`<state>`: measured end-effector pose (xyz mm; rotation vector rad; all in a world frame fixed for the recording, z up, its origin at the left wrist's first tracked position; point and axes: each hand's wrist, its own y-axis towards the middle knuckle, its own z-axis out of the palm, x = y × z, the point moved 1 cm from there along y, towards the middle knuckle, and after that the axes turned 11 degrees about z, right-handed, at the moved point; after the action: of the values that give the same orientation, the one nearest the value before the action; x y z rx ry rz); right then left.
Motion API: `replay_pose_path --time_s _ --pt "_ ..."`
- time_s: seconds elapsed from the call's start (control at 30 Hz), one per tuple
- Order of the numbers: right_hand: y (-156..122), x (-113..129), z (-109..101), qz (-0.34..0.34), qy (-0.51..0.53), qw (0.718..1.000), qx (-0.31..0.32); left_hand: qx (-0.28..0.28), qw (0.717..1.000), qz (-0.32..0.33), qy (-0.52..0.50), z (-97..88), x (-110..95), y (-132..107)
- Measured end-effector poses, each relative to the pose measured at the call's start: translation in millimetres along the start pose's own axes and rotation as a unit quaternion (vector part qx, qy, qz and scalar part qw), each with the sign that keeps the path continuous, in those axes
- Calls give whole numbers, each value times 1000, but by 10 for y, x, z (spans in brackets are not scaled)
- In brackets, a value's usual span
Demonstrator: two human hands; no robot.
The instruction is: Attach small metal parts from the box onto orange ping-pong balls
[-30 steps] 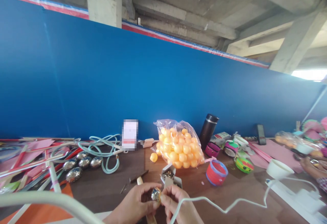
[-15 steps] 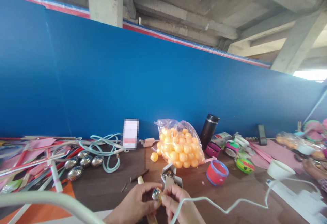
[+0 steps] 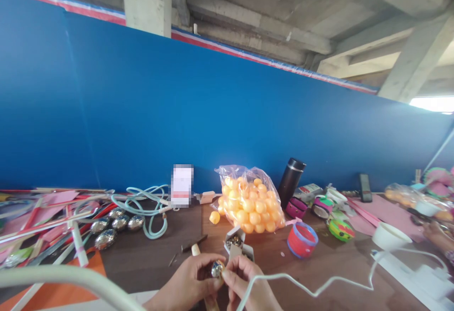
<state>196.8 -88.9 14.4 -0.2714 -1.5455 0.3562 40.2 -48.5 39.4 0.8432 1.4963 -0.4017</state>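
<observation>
While left hand (image 3: 193,275) clasps small, shiny silver ball (image 3: 216,269) with orange right edge at bottom centre of frame, right hand (image 3: 248,280) meets that edge with fingertips; pinching or merely touching, cannot tell. Ball between hands, no long axis evident, mirror-bright. Just beyond: open white cardboard box (image 3: 232,232), small metallic pieces (image 3: 234,241) inside.

a makeshift craft workshop, shown by bare concrete beams (image 3: 227,8), a blue partition (image 3: 227,107) and a worktable (image 3: 333,273) strewn with pink paper (image 3: 60,198).
</observation>
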Motion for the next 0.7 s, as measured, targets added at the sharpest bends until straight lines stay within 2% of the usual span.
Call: replay_pose_path --time_s 0.23,0.7 --pt "-15 -2 27 3 18 1000 0 6 999 10 -33 5 59 -4" --pt "-8 -5 55 -19 5 1000 -13 -2 1000 -4 -4 1 38 -7"
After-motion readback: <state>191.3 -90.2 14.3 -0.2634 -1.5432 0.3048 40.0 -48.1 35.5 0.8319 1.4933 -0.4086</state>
